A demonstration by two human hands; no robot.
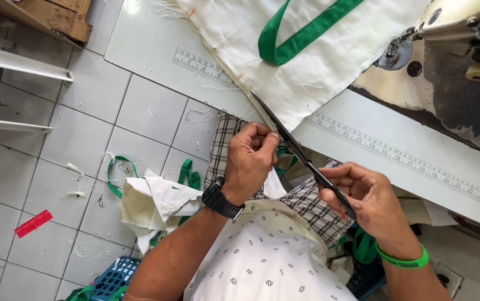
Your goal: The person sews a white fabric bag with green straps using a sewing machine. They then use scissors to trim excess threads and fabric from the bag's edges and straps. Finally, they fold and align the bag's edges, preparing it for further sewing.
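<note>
My right hand (371, 200), with a green wristband, grips the handles of black scissors (293, 142). Their long blades reach up to the lower edge of a cream cloth piece (307, 72) that lies on the white sewing table (156, 44). A green strap (301, 36) is sewn onto the cloth. My left hand (251, 159), with a black watch on the wrist, is closed near the cloth's edge, pinching something small beside the blades; what it pinches is too small to tell.
A sewing machine (457, 33) stands at the upper right. Printed rulers run along the table edge (407, 161). On the tiled floor lie folded cream cloth pieces (153, 203), green straps (120, 173), a red scrap (33, 223) and a blue basket (114, 278).
</note>
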